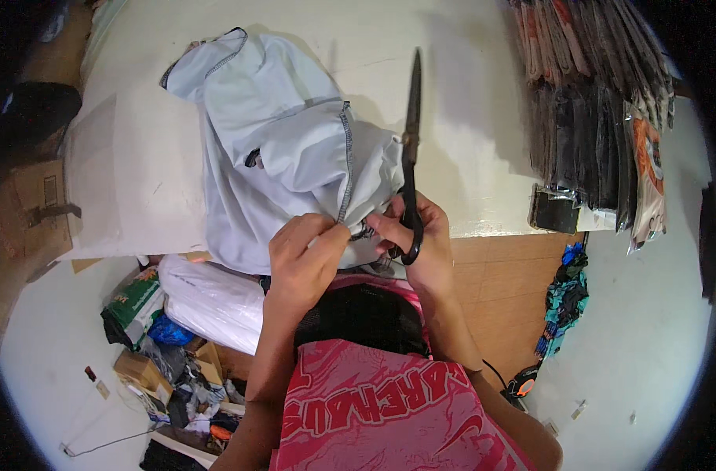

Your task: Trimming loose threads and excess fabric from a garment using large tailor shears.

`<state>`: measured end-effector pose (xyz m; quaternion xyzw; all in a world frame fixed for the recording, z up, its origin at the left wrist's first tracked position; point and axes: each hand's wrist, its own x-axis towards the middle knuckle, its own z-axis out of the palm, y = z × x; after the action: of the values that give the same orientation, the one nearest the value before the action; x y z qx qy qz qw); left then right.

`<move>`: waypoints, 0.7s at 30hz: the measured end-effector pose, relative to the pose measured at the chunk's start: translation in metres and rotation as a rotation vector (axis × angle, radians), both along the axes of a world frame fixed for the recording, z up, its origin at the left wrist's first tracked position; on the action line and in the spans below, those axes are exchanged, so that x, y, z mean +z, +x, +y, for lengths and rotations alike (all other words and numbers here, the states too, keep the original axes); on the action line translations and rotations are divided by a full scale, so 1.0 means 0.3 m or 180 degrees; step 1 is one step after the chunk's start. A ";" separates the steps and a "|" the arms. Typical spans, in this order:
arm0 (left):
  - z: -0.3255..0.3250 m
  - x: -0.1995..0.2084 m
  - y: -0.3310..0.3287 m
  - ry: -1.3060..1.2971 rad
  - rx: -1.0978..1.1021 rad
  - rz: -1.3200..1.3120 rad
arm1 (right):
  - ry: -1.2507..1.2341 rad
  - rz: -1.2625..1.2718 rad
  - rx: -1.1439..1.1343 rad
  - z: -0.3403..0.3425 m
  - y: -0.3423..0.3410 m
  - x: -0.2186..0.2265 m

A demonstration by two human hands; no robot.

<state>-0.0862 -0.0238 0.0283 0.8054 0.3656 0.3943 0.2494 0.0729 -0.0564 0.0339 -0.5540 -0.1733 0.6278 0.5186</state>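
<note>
A pale grey-white garment [272,165] with dark overlocked seams lies crumpled on the white table, its near edge hanging over the front. My left hand [307,251] is closed, pinching the cloth beside a dark-stitched seam. Close by on the right, my right hand [421,243] carries black-handled scissors [410,149], with the blades pointing away toward the far side of the table. The thumb and fingers of that hand also meet the cloth near the seam end. What lies between the fingertips is partly hidden.
Stacks of plastic-wrapped folded clothes [586,118] stand at the table's right, by a small dark box [553,210]. A cardboard box [24,212] is at the left. Below the table are a white plastic-wrapped bundle [209,298], cluttered boxes [144,375] and hanging teal-black cloth [564,302].
</note>
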 end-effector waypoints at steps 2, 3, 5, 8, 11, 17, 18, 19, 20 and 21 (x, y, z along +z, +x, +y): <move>-0.008 0.003 0.011 -0.0634 0.0264 -0.0244 | 0.0145 0.0025 -0.0342 -0.002 -0.006 0.004; -0.007 0.004 0.017 -0.0633 0.0261 -0.0249 | 0.0147 0.0019 -0.0344 -0.003 -0.008 0.001; -0.007 0.010 0.026 -0.1319 0.0178 -0.0707 | 0.0493 0.0124 -0.0683 -0.007 -0.012 -0.004; -0.024 0.008 0.040 -0.1977 0.0147 -0.1417 | 0.0587 -0.0078 -0.0666 -0.012 -0.009 0.009; -0.028 0.022 0.064 -0.2065 0.0242 -0.1379 | 0.0703 -0.0219 -0.0658 -0.011 -0.008 0.020; -0.016 0.069 0.092 -0.1412 0.0425 -0.1019 | 0.0910 -0.0609 -0.0675 -0.015 -0.016 0.028; -0.016 0.071 0.090 -0.1407 0.0420 -0.1017 | 0.0873 -0.0554 -0.0687 -0.014 -0.019 0.040; -0.016 0.073 0.088 -0.1180 0.0414 -0.0907 | 0.0884 -0.0556 -0.0697 -0.015 -0.017 0.044; -0.015 0.076 0.087 -0.0951 0.0408 -0.0798 | 0.0857 -0.0523 -0.0679 -0.016 -0.014 0.047; -0.014 0.081 0.087 -0.0938 0.0395 -0.0800 | 0.0831 -0.0491 -0.0661 -0.017 -0.012 0.051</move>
<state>-0.0601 -0.0282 0.0524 0.6805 0.4343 0.4486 0.3835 0.0693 -0.0616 0.0492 -0.5434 -0.2345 0.4987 0.6333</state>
